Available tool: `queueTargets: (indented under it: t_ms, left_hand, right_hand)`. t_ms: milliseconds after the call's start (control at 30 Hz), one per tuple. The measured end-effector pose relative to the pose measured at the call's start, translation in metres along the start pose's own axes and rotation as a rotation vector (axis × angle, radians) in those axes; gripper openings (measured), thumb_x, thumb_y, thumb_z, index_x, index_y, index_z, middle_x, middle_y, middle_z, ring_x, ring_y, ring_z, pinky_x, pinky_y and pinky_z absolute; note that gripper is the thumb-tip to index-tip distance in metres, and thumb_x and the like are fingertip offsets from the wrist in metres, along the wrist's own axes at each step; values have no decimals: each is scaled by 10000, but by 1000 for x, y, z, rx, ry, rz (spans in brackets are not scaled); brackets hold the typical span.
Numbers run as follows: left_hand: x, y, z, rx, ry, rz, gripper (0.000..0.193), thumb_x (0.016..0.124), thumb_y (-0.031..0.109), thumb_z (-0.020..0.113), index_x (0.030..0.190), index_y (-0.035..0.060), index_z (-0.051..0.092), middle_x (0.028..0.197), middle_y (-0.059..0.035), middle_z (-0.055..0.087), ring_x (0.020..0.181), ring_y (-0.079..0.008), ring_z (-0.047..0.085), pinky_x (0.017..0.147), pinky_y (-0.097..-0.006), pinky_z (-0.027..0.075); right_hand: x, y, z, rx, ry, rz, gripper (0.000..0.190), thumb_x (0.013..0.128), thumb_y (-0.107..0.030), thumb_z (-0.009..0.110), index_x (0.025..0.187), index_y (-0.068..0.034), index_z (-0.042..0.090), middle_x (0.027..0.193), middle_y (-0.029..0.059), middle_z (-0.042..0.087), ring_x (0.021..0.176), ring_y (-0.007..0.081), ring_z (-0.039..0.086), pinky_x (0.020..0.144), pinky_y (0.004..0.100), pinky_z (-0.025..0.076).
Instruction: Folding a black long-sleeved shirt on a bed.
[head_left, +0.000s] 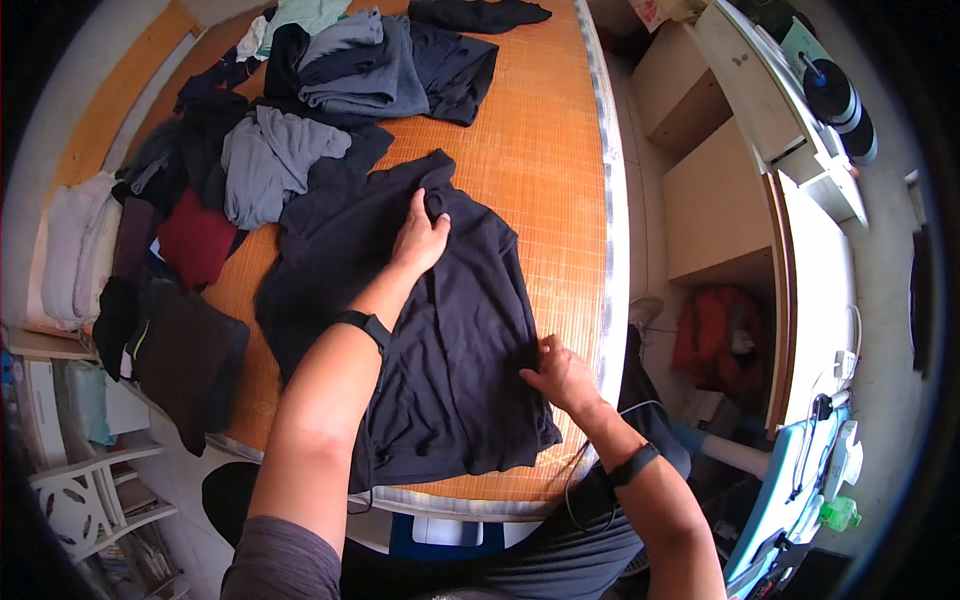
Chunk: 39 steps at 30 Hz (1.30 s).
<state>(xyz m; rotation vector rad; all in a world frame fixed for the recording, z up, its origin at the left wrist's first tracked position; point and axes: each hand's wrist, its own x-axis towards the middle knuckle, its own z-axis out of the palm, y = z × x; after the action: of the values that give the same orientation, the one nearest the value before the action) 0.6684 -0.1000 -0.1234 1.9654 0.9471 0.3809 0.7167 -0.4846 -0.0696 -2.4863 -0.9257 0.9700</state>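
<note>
A dark garment (465, 360), wrinkled and partly spread, lies on an orange slatted mat (551, 225). Near its collar, my left hand (424, 236) pinches the cloth between thumb and fingers. My right hand (561, 373) is at the garment's right edge, fingers curled; whether cloth is between them cannot be told. Both wrists wear black bands. Left of the garment lie a crumpled grey garment (277, 161) and a dark red cloth (196, 238).
Folded dark and grey clothes (367, 71) lie at the mat's far side, a dark brown garment (191, 360) at its left edge. White shelving (105, 480) stands lower left. Cabinets (716, 210) line the right, with a red bag (716, 337) in an opening.
</note>
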Motion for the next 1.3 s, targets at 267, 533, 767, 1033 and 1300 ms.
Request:
queueTargets:
  t_ms: [267,533,767,1033,1300]
  left_hand:
    - [-61,51,57,-177,-171,154,769,1075,164,717,1758,7,399,1618,-302,624,1186,-375,789,1137,-494,589]
    - [-16,24,26,570,33,623,580,1124,296,665,1664,101,586,1725,-144,536,1625,-409,439,1338,-574,371]
    - [14,-3,34,780,82,371,748,1178,569,559,1813,190,449,1932,-131,287,1772,-464,223,1420,-690,176]
    - [8,8,49,702,44,682,630,1175,396,585,1723,89,540,1866,-148,401,1740,-414,310,1412,-614,253]
    - [19,66,61,309,252,733,477,1151,291,626,1556,42,654,1718,-152,565,1627,-403,471,1333,-591,376]
  right_hand:
    - [-40,72,-28,-308,-569,-25,625,944,-380,922,1387,37,779,1248,278,845,1178,433,828,1016,481,665]
    - [-40,70,-34,-304,-563,-22,617,962,-504,916,1268,27,838,1196,267,852,1165,443,815,1022,483,652]
    - [-33,81,-26,-415,-604,-108,604,966,-544,884,1144,33,872,1077,259,857,1059,418,841,971,475,666]
    - [-43,62,-40,-249,-501,-23,657,1014,-630,828,967,24,872,942,239,846,954,377,852,904,488,664]
    - [-38,70,-31,-365,-489,-31,595,1009,-619,837,910,-35,885,877,166,846,906,366,844,894,490,661]
